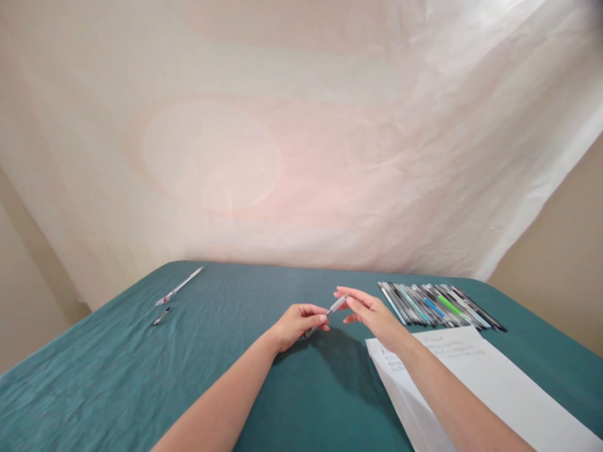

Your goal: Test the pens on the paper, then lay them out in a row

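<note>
Pen point(338, 304) held aslant between two hands, just above the middle of a worktop point(141, 376) spread with dark green cloth. Its pale grey upper end points up and to the right; a darker section runs down toward the left hand point(293, 326). The left hand is closed about the lower part, thumb and fingers drawn together. The right hand point(374, 317) is half open, fingers loosely curled and spaced, with thumb and forefinger at the upper end; whether they pinch it cannot be told.

Right: a row of pens point(414, 300), laid side by side and slanting, mostly black, grey and clear, with one bright blue barrel point(433, 307) and one bright green barrel point(450, 305). Nearer the wearer lies white paper point(499, 389) bearing faint lines of writing, too blurred to read; the right forearm passes over it. Left, well apart from the hands: a slender clear pen point(181, 286) and, just beside its near end, a short dark piece point(161, 316), too small to identify. Behind the worktop hangs a pale, creased sheet point(320, 157).
</note>
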{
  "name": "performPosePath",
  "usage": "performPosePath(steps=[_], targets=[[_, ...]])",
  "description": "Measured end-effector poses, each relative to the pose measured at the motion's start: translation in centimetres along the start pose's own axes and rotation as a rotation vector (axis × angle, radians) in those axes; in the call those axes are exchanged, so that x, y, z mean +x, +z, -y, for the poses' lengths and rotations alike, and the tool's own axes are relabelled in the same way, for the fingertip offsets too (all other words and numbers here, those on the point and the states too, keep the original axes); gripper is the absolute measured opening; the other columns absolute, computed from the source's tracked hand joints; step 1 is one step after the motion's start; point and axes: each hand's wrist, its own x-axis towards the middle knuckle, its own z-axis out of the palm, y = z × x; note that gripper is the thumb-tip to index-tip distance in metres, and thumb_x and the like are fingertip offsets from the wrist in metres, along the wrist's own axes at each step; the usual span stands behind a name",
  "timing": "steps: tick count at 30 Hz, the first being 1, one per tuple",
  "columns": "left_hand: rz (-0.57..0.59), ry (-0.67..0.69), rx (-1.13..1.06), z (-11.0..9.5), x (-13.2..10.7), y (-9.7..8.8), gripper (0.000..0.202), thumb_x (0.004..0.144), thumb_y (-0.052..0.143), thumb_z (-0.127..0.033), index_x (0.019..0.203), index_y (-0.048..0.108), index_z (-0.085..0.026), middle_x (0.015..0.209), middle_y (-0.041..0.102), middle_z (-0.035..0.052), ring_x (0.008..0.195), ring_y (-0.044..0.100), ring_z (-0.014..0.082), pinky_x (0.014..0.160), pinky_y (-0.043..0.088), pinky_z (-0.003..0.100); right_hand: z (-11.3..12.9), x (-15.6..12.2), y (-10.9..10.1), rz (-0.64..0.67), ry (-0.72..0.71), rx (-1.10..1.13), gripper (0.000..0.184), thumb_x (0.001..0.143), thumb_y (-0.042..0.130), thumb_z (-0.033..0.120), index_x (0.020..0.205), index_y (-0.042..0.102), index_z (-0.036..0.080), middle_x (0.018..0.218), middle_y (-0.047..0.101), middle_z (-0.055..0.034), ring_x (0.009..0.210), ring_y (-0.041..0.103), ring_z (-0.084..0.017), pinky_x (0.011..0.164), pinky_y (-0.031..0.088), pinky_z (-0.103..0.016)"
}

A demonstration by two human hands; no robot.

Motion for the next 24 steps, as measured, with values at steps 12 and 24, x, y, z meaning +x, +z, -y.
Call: performPosePath(steps=[12,24], targets=[[0.020,0.003,0.052,-0.25,-0.07,0.14,0.045,0.065,0.062,-0.047,0.094,0.063,-0.012,0.074,0.066,0.0077,0.051,0.044,0.0077,0.048,0.025,0.020,-0.32,-0.01,0.14,-0.014,0.022,0.026,0.040,0.075,0.053,0.046,0.105,0.061,0.021,0.109,0.059,-0.0083,0.092,0.055,-0.021,0.060,0.052,-0.029],[0.040,0.017,0.061,-0.27,0.05,0.28,0.042,0.065,0.062,-0.046,0.089,0.063,-0.012,0.072,0.065,0.0072,0.052,0.045,0.0076,0.049,0.030,0.021,-0.26,-0.07,0.57,-0.059,-0.044,-0.039,0.037,0.076,0.052,0.044,0.100,0.064,0.019,0.098,0.064,-0.0074,0.083,0.058,-0.020,0.055,0.053,-0.028]])
